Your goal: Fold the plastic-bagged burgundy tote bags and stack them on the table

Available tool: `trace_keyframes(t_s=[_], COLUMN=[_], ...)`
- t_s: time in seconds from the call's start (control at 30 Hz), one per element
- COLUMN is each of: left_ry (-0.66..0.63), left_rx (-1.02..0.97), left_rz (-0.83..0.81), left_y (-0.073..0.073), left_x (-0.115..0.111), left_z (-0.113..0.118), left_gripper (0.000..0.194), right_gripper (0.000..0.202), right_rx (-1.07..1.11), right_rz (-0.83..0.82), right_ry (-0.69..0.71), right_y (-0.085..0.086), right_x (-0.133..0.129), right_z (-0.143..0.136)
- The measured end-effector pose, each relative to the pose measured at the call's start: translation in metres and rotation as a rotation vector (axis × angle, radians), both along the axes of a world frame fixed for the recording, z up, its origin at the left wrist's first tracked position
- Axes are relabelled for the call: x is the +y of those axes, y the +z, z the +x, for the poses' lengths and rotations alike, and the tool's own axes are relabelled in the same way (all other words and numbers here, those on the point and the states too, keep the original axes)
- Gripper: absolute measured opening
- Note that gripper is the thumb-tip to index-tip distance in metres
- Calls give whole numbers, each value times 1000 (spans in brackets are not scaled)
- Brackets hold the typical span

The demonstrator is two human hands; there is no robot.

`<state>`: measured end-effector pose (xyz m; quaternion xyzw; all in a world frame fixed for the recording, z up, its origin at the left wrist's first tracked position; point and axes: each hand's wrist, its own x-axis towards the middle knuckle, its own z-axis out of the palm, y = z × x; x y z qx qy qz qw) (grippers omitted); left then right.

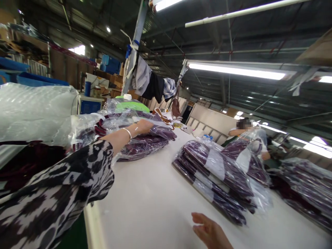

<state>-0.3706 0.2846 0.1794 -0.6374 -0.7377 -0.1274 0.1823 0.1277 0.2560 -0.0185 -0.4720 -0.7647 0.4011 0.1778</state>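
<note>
My left hand (144,127) reaches out to a pile of dark purple garments in clear plastic bags (145,147) at the left of the table. Its fingers curl down onto the top bagged garment (162,132) and seem to grip it; the fingertips are hidden. Low in the view, over the white tabletop (145,197), my right hand (210,232) is open, fingers a little apart, with nothing in it. Closest to that hand is a second stack of bagged dark purple garments (207,176), several layers high, with pale sheets showing through the plastic.
Another bagged stack (306,186) lies at the far right. Across the table a person (243,129) stands behind the middle stack. Large clear plastic bags (36,114) and dark red cloth (31,162) are on my left. Clothes (153,81) hang from a line near a post (132,45).
</note>
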Motion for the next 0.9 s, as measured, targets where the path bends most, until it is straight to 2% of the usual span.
trace_keyframes(t_s=[0.1,0.2,0.27,0.37,0.43,0.53,0.63,0.73,0.83,0.9], left_ry=[-51,-62,-48,0,36,65,63,42,-13,-115], left_rx=[-10,-19,7,57,68,59,47,51,78,115], left_rz=[-149,-236,-238,-198,-172,-136,-104,-71,-56,-60], left_y=[-3,-7,-15,-33,-44,-49,-38,-18,2,8], left_x=[-7,-17,-24,-29,-28,-22,-16,-15,-24,-39], left_z=[-2,-13,-18,-20,-19,-22,-25,-20,6,36], left_gripper=[28,30,25,45,51,45,38,36,34,30], right_gripper=[89,94,91,84,79,75,75,83,94,100], right_rx=[72,102,118,116,103,76,73,115,261,472], right_rz=[-81,-113,-106,-104,-100,-103,-114,-167,-326,-454], right_ry=[32,86,111,131,137,148,162,135,34,-70], right_y=[-10,-16,-17,-16,-15,-13,-9,1,15,26], right_x=[5,9,9,5,2,-1,-2,-5,-14,-21], right_z=[-15,-33,-44,-57,-61,-63,-63,-67,-79,-90])
